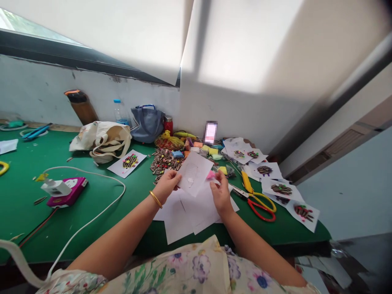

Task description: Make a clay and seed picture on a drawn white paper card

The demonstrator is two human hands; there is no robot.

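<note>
My left hand (167, 185) and my right hand (221, 194) hold up a sheet of white paper (194, 173) by its lower edges. The sheet bears a faint pencil outline and a small white dab. A pink scrap (210, 175) sits just beyond my right fingers, and I cannot tell whether they touch it. Under my wrists lie several loose white papers (190, 216). Red-and-yellow-handled scissors (255, 204) rest to the right of my right hand. Beyond the raised sheet lies a heap of striped sunflower seeds (163, 161).
The green table (33, 220) holds several picture cards made with seeds (281, 188), small packs of coloured clay (212, 152), a cream tote bag (104, 141), a blue bag (147, 124), a magenta device (67, 192) and a white cable (92, 204). A wall stands behind.
</note>
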